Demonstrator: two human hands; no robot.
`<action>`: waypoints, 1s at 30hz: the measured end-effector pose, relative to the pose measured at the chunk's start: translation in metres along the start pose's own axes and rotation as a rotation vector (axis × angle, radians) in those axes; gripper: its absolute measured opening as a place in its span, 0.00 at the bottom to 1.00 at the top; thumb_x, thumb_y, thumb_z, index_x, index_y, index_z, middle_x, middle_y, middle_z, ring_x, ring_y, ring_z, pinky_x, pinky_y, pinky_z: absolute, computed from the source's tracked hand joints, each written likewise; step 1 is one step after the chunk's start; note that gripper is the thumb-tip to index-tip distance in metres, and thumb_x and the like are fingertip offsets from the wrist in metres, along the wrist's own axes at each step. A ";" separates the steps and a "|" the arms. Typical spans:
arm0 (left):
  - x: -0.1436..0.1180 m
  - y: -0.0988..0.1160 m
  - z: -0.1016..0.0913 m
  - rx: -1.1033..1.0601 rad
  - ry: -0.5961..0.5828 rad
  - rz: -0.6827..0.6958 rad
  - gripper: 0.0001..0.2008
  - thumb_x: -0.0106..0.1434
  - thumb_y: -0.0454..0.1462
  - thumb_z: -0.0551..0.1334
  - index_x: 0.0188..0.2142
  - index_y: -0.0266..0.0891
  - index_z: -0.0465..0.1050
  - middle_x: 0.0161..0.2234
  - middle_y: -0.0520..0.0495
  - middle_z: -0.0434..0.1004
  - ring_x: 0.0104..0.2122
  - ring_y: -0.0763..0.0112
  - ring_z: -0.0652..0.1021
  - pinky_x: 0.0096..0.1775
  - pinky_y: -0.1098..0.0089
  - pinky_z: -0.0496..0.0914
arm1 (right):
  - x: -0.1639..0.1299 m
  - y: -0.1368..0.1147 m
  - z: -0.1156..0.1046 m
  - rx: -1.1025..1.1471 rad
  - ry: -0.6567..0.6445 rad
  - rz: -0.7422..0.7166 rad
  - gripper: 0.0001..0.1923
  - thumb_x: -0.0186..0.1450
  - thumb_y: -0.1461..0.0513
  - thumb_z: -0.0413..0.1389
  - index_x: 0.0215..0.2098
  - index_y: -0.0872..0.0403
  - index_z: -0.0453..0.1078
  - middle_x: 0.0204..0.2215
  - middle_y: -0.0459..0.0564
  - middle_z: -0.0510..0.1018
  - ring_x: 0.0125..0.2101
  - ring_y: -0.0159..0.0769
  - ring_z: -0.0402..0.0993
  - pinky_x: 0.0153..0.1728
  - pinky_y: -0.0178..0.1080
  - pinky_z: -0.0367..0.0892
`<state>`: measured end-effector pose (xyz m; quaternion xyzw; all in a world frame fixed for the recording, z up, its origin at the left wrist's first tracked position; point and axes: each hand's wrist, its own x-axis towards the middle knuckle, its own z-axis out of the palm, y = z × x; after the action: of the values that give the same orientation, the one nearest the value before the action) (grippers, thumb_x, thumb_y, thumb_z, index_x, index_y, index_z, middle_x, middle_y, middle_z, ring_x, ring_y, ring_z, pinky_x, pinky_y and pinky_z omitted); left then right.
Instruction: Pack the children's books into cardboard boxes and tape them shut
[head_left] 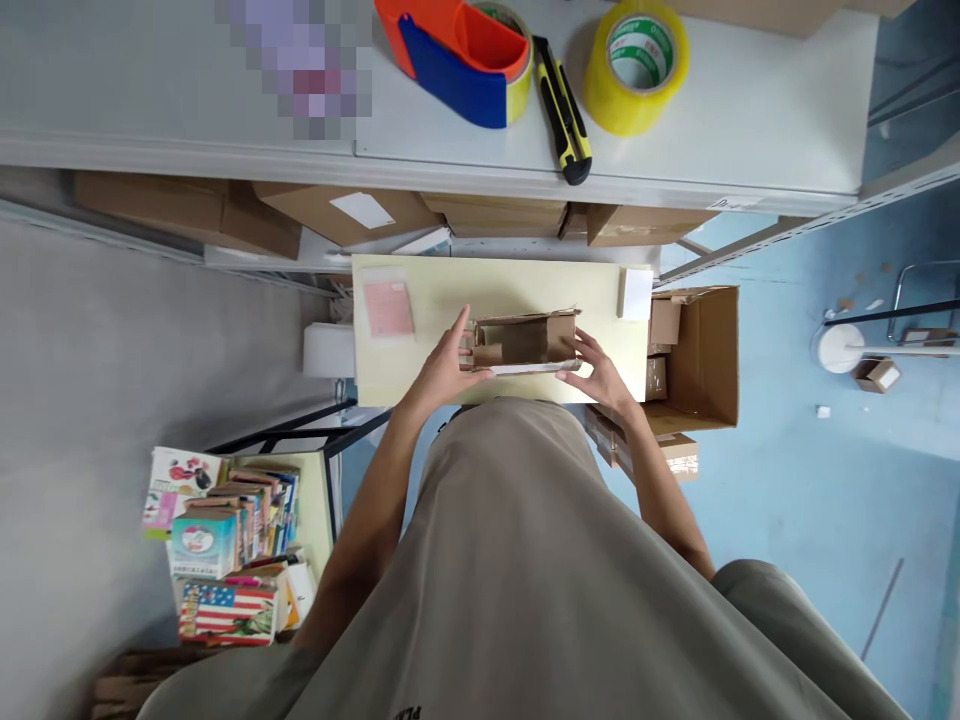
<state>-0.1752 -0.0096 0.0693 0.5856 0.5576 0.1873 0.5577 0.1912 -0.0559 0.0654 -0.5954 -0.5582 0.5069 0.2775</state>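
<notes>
- While the left hand [442,370] holds the left end of a small cardboard box [559,338], the right hand [598,377] holds its right end.
- The left grip has its thumb at the box's near edge and its fingers, slightly spread, against the end; the right grip mirrors it, thumb at the near edge, fingers curved round the end.
- The box lies between the two grips, its open side facing up; whether it touches the pale yellow table [517,283] below or is held just above, I cannot tell.
- Left of the left grip, well apart from it, a pink sheet [388,307] lies on the table.
- To the right of the right grip and a little beyond it, a white box [636,294] sits near the table's right edge.
- Farther right of the right grip, a large open carton [701,355] holds smaller boxes [664,322].
- Well beyond both grips, a grey shelf [757,120] bears a red-and-blue tape dispenser [457,75], a black-and-yellow cutter [561,112] and a roll of yellow tape [600,85].
- Behind the left grip and farther left stand books [204,543].
</notes>
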 end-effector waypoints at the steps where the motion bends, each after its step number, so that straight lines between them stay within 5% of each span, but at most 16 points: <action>1: 0.003 0.000 -0.001 0.046 0.012 0.024 0.60 0.64 0.45 0.82 0.86 0.61 0.51 0.73 0.38 0.70 0.59 0.51 0.84 0.56 0.53 0.86 | 0.000 -0.001 0.001 -0.019 0.018 -0.003 0.44 0.65 0.30 0.71 0.68 0.46 0.81 0.76 0.63 0.73 0.78 0.65 0.69 0.75 0.63 0.73; 4: 0.012 -0.006 -0.003 0.161 0.087 0.104 0.34 0.67 0.42 0.79 0.71 0.53 0.78 0.64 0.42 0.75 0.50 0.59 0.86 0.57 0.56 0.86 | 0.002 -0.001 0.006 0.028 0.112 0.047 0.47 0.67 0.31 0.70 0.74 0.45 0.74 0.68 0.63 0.82 0.64 0.62 0.83 0.64 0.64 0.83; 7: 0.017 -0.015 0.001 0.170 0.141 0.134 0.19 0.69 0.42 0.78 0.57 0.49 0.85 0.57 0.44 0.75 0.43 0.65 0.85 0.53 0.59 0.87 | 0.005 0.000 0.011 0.018 0.142 0.057 0.45 0.70 0.33 0.68 0.77 0.43 0.71 0.66 0.61 0.82 0.55 0.58 0.87 0.57 0.62 0.87; 10: 0.017 -0.023 0.009 0.135 0.160 0.145 0.17 0.71 0.44 0.76 0.57 0.48 0.85 0.55 0.45 0.76 0.41 0.66 0.84 0.50 0.61 0.87 | 0.006 0.001 0.015 -0.064 0.163 0.020 0.33 0.75 0.33 0.62 0.63 0.45 0.83 0.64 0.59 0.82 0.52 0.55 0.87 0.53 0.60 0.89; 13: 0.017 -0.029 0.016 0.104 0.188 0.153 0.16 0.72 0.43 0.75 0.57 0.46 0.85 0.55 0.43 0.77 0.42 0.66 0.84 0.50 0.62 0.86 | 0.009 0.004 0.020 -0.088 0.222 0.012 0.33 0.74 0.31 0.60 0.56 0.46 0.85 0.60 0.59 0.83 0.49 0.52 0.86 0.50 0.59 0.89; 20: 0.019 -0.039 0.022 0.009 0.214 0.189 0.17 0.73 0.45 0.73 0.57 0.44 0.85 0.54 0.43 0.77 0.43 0.67 0.83 0.51 0.63 0.85 | 0.012 0.008 0.032 -0.084 0.317 0.062 0.34 0.73 0.30 0.60 0.52 0.47 0.83 0.58 0.60 0.84 0.48 0.52 0.86 0.47 0.55 0.88; 25: 0.015 -0.039 0.030 -0.009 0.238 0.161 0.18 0.77 0.50 0.69 0.59 0.44 0.86 0.55 0.41 0.77 0.42 0.67 0.83 0.47 0.65 0.84 | 0.011 0.018 0.041 0.006 0.394 0.154 0.42 0.70 0.30 0.64 0.67 0.48 0.74 0.58 0.61 0.86 0.51 0.54 0.86 0.48 0.55 0.86; 30: 0.009 -0.040 0.035 -0.010 0.256 0.151 0.20 0.77 0.52 0.67 0.59 0.45 0.86 0.56 0.41 0.78 0.42 0.68 0.83 0.46 0.66 0.84 | 0.001 0.027 0.043 0.072 0.288 0.277 0.41 0.70 0.27 0.59 0.57 0.52 0.79 0.58 0.64 0.87 0.55 0.58 0.85 0.56 0.56 0.82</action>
<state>-0.1607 -0.0274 0.0210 0.5943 0.5777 0.3049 0.4692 0.1622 -0.0711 0.0266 -0.7227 -0.4069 0.4692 0.3032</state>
